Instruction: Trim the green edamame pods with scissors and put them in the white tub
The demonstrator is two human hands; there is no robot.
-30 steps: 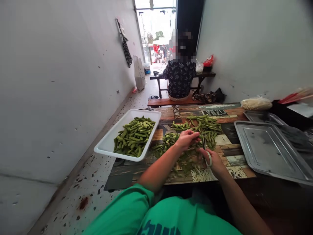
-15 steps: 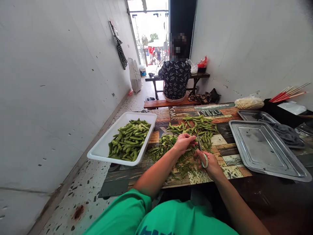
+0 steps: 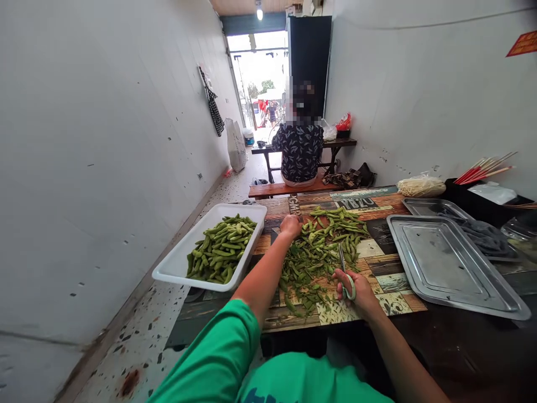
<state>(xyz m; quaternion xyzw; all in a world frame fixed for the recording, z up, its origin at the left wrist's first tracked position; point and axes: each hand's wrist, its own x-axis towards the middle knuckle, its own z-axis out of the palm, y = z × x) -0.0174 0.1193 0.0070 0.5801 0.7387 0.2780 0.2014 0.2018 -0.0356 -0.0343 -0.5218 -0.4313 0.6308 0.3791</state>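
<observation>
My right hand (image 3: 356, 290) is closed round the pale green handles of a pair of scissors (image 3: 342, 258), whose blades point away from me above the table. Curled at the left edge of the pile of green soybean pods (image 3: 335, 224), my left hand (image 3: 291, 225) has its fingers bent in. Whatever those fingers hold is hidden from view. Loose leaves and trimmings (image 3: 306, 285) are strewn over the table between the two hands. To the left, a white plastic tub (image 3: 168, 270) carries a heap of pods (image 3: 224, 249).
Two metal trays (image 3: 444, 263) lie at the right, with a dark cloth (image 3: 482, 235) on the rear one. Behind them are bagged sticks (image 3: 420, 184) and a black box (image 3: 465, 196) of red-ended skewers. A person (image 3: 300, 151) sits facing away on a bench (image 3: 268, 191).
My left hand has moved away from the scissors, leftward and farther across the table. My right hand still holds the scissors nearly in place. The head view has tilted upward slightly.
</observation>
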